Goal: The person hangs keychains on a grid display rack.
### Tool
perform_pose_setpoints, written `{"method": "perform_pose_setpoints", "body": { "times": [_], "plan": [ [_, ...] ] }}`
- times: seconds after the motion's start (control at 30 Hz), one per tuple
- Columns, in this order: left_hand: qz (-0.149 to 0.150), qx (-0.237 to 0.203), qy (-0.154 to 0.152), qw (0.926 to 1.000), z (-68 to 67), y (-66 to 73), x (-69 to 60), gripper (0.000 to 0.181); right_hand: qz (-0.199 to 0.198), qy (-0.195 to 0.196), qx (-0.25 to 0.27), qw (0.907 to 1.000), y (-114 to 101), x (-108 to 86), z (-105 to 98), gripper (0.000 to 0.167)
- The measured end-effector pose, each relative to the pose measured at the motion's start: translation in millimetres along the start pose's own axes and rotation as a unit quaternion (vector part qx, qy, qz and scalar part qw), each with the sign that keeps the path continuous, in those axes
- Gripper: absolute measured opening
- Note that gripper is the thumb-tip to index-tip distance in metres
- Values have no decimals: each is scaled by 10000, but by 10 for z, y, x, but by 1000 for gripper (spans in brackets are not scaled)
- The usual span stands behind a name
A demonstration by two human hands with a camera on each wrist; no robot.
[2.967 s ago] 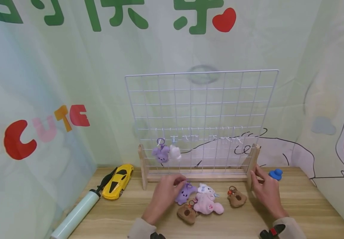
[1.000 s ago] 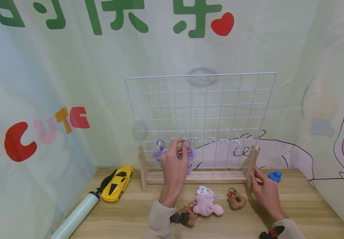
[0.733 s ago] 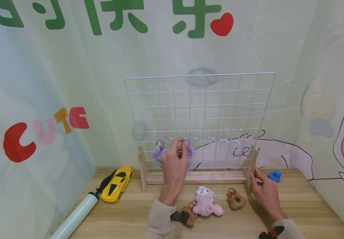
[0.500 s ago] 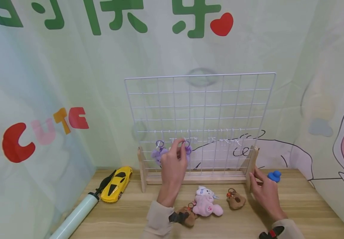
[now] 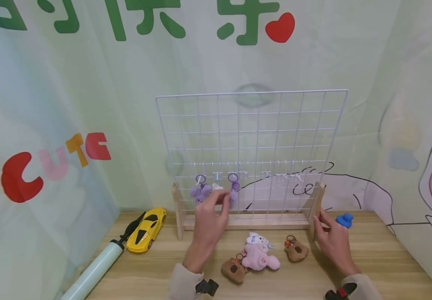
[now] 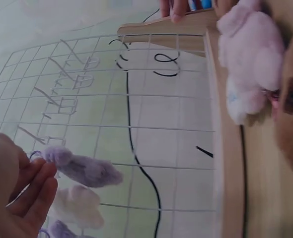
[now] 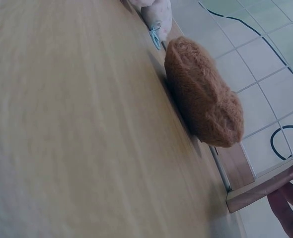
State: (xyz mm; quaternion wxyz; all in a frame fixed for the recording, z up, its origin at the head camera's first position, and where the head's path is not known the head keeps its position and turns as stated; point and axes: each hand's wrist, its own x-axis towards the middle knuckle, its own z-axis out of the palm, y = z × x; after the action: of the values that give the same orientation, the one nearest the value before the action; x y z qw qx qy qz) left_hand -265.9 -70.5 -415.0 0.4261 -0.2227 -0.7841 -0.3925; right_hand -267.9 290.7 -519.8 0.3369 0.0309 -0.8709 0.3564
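A purple plush keychain (image 5: pixel 233 193) hangs by its ring from a hook on the white wire grid rack (image 5: pixel 255 132). My left hand (image 5: pixel 210 216) is just left of it, fingers bent and close to the plush; in the left wrist view the fingertips (image 6: pixel 47 173) are beside its ring end. Another purple plush keychain (image 5: pixel 200 193) and a white plush (image 6: pixel 77 206), partly hidden by the hand, hang further left. My right hand (image 5: pixel 334 239) grips the rack's right wooden upright (image 5: pixel 316 208) between thumb and fingers.
On the table lie a pink-and-white plush (image 5: pixel 258 252), a brown plush keychain (image 5: pixel 234 270) and another brown one (image 5: pixel 296 250). A yellow toy car (image 5: pixel 146 230) and a pale pump (image 5: pixel 96 268) are at left. A small blue object (image 5: pixel 345 220) is behind my right hand.
My left hand lifted the purple keychain from the table to a hook. It has since moved down and left from the ring, which stays hanging. My right hand keeps its place.
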Motion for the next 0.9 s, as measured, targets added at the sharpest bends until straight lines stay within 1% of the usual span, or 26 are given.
{"method": "perform_pose_setpoints", "body": {
  "times": [0.07,0.17,0.23,0.3,0.33,0.4,0.43,0.5,0.6,0.63,0.67,0.73,0.77,0.83,0.9],
  "plan": [
    [32,-95,-272,9996,-22,-49,-70,9,-25,42,22,10000,7,-2,2,46],
    [30,-195,-811,9965,-64,-111,-188,10,-53,46,40,10000,11,-4,3,46],
    [-26,-287,-1245,9918,-85,-148,-272,10,-47,34,40,10000,9,-3,1,46],
    [-127,-423,-1753,9835,-99,-180,-357,10,-19,14,31,10000,6,-2,-2,46],
    [-203,-508,-2019,9779,-102,-192,-397,10,-2,6,26,10000,4,0,-5,46],
    [-395,-641,-2559,9638,-97,-211,-481,10,19,-7,8,10000,2,0,-11,46],
    [-491,-678,-2827,9556,-94,-218,-518,9,23,-5,9,10000,-2,1,-12,46],
    [-710,-723,-3351,9367,-80,-226,-590,7,7,15,5,10000,-8,1,-13,46],
    [-995,-734,-3974,9093,-44,-219,-676,4,-16,38,-19,10000,-9,-2,-20,46],
    [-1103,-726,-4141,9006,-35,-212,-701,4,-16,30,-35,10000,-9,-3,-20,46],
    [-1170,-737,-4273,8935,-27,-208,-724,4,-12,16,-48,10000,-10,-3,-21,46],
    [-1301,-774,-4439,8832,-20,-201,-763,5,13,-20,-57,10000,-15,-3,-21,46],
    [-1377,-808,-4484,8795,-19,-203,-779,7,25,-36,-61,10000,-18,-2,-21,46],
    [-1505,-913,-4542,8733,-27,-208,-798,9,46,-58,-53,10000,-23,2,-20,46],
    [-1640,-993,-4565,8688,-46,-221,-803,12,56,-65,-45,10000,-26,7,-19,47]
  ]
}}
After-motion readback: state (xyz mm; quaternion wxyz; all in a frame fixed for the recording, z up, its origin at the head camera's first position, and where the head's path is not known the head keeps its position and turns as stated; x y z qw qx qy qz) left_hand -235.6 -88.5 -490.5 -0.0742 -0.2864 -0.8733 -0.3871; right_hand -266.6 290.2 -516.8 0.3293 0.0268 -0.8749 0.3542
